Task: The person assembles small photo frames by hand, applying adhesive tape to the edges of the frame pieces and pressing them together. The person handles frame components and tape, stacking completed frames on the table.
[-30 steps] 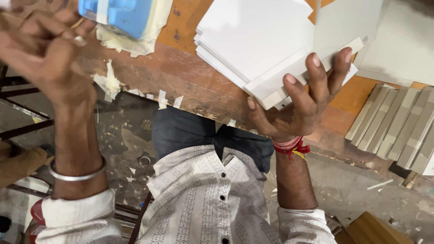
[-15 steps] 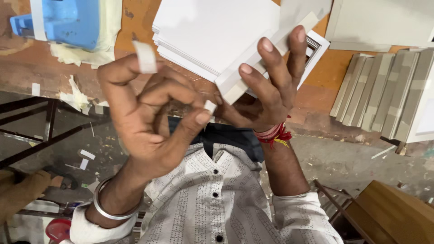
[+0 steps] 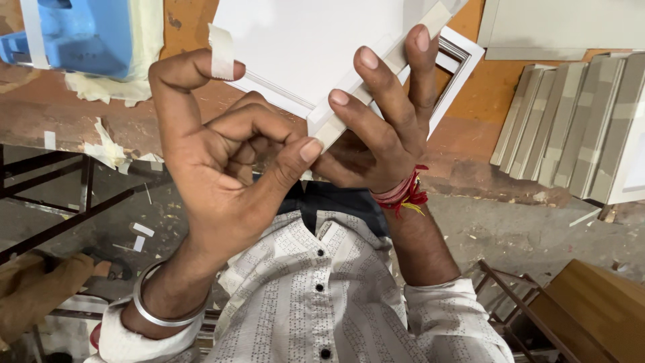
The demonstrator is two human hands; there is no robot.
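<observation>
"How many hands do you see?"

"Two. A left hand (image 3: 222, 161) and a right hand (image 3: 383, 128)."

"And blue boxes?"

"One blue box (image 3: 74, 33)."

"Any bangles?"

"One silver bangle (image 3: 158, 312), and one red thread band (image 3: 403, 195)."

"And those grey boards leaning in a row?"

"I count about six grey boards (image 3: 571, 121)."

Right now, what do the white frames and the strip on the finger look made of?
White frames: seem painted or laminated board or plastic; smooth matte faces, moulded ridges along the edges. I can't tell which. Strip on the left hand: likely paper masking tape, cream, thin, curling.
</observation>
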